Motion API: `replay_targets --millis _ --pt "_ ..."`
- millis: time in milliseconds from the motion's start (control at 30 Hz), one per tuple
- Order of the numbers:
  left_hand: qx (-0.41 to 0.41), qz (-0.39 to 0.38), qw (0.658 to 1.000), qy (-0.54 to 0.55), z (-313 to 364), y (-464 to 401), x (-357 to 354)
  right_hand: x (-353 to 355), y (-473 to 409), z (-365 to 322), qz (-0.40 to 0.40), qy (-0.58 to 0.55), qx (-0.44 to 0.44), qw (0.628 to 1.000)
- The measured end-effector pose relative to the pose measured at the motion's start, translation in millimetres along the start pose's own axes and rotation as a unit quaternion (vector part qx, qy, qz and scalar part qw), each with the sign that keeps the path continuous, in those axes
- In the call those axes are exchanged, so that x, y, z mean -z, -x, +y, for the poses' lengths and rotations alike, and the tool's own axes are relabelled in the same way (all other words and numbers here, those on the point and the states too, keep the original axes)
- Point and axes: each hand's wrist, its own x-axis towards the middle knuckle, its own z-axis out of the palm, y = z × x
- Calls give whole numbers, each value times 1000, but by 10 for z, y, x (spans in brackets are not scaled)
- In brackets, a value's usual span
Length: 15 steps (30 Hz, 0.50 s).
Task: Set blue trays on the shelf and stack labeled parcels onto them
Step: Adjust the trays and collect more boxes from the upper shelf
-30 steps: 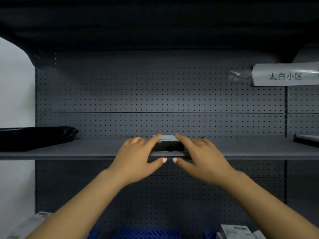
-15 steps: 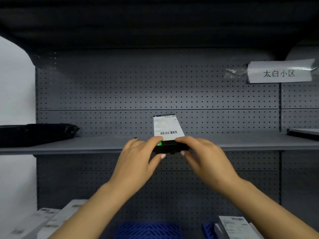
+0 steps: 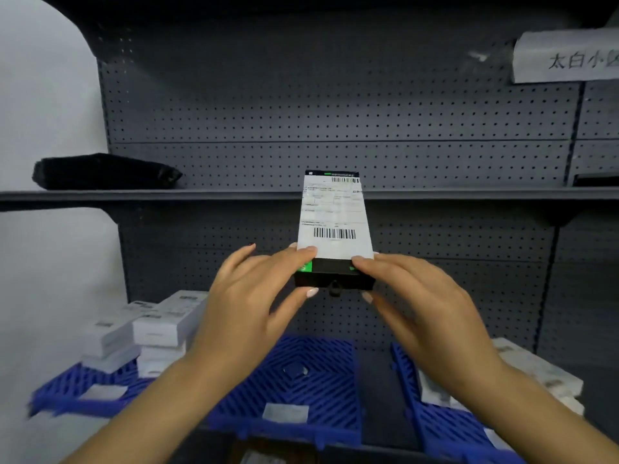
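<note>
A black parcel (image 3: pixel 333 226) with a white barcode label on top is held in the air in front of the shelf unit, below the upper shelf (image 3: pixel 234 195). My left hand (image 3: pixel 254 296) pinches its near left corner and my right hand (image 3: pixel 412 296) pinches its near right corner. Under it on the lower shelf lies a bare blue tray (image 3: pixel 301 383). A left blue tray (image 3: pixel 80 393) carries stacked white labeled parcels (image 3: pixel 157 329). A right blue tray (image 3: pixel 449 426) also carries white parcels (image 3: pixel 536 373).
A black bag (image 3: pixel 104 171) lies on the upper shelf at the left. A dark flat item (image 3: pixel 596 179) sits at that shelf's right end. A paper sign (image 3: pixel 566 58) hangs on the grey pegboard back wall (image 3: pixel 335 102). A white wall (image 3: pixel 47 112) borders the left.
Both hands have lifted the black parcel off the upper shelf and drawn it down and toward me. My view has dropped, so the lower shelf with its blue trays now shows.
</note>
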Motion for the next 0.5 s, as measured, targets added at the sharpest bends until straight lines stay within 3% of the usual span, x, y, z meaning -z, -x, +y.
replay_targets --millis 300,500 --pt "55 -25 998 7 183 615 -56 -186 473 -118 -75 -47 -8 996" --pt "135 -111 983 55 -91 1008 -309 -691 652 -92 -123 -81 -32 989"
